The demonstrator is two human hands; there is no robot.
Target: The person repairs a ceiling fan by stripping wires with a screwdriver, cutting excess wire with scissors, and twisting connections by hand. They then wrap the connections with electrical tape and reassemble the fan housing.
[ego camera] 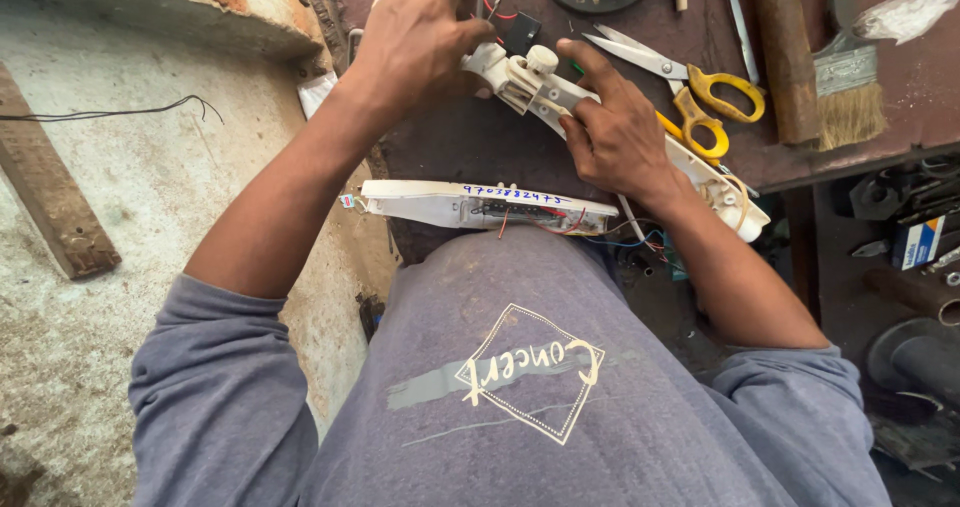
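Workbench (480, 147) cluttered; left hand (415, 42), right hand (615, 132) gripping half-hidden white casing (530, 82).

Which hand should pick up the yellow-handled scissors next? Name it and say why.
Right. The right hand lies directly beside the scissors; the left hand sits farther off, gripping the white casing end.

A small repair workshop, by the look of it. The dark, stained counter (480, 142) is strewn with hand tools: yellow-handled scissors (700, 92), a worn paintbrush (848, 87), a wooden handle (783, 52). An opened white appliance casing (470, 205) shows loose wiring. Metal parts crowd a low shelf (915, 267), beside a rough concrete floor (120, 217) and a bare brick ledge (230, 7).
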